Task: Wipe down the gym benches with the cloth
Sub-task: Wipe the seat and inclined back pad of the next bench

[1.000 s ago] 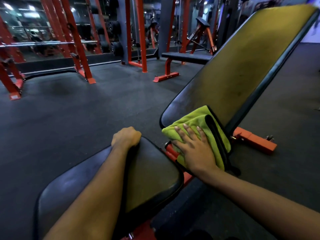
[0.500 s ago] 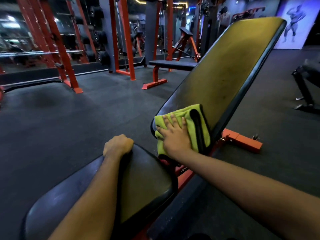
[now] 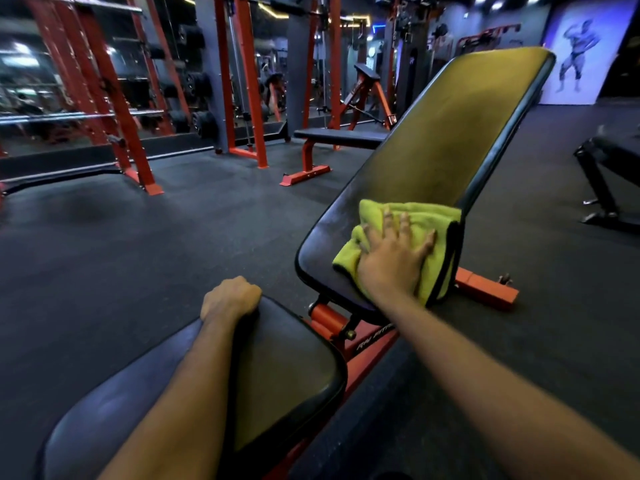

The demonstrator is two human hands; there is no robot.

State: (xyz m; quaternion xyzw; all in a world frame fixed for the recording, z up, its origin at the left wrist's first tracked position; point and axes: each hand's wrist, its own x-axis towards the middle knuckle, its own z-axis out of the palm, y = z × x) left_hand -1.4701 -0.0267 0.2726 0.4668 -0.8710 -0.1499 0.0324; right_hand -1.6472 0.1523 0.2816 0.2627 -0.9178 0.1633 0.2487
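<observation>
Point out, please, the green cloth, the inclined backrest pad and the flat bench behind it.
green cloth [image 3: 429, 214], head view, on its upper fold above the fingers.
backrest pad [image 3: 450, 133], head view, on the middle of its upholstery.
flat bench [image 3: 339, 135], head view, on its black top.

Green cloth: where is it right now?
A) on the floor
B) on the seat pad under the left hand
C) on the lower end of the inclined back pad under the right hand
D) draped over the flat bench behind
C: the right hand presses the green cloth against the lower end of the inclined back pad, while the left hand grips the seat pad.
</observation>
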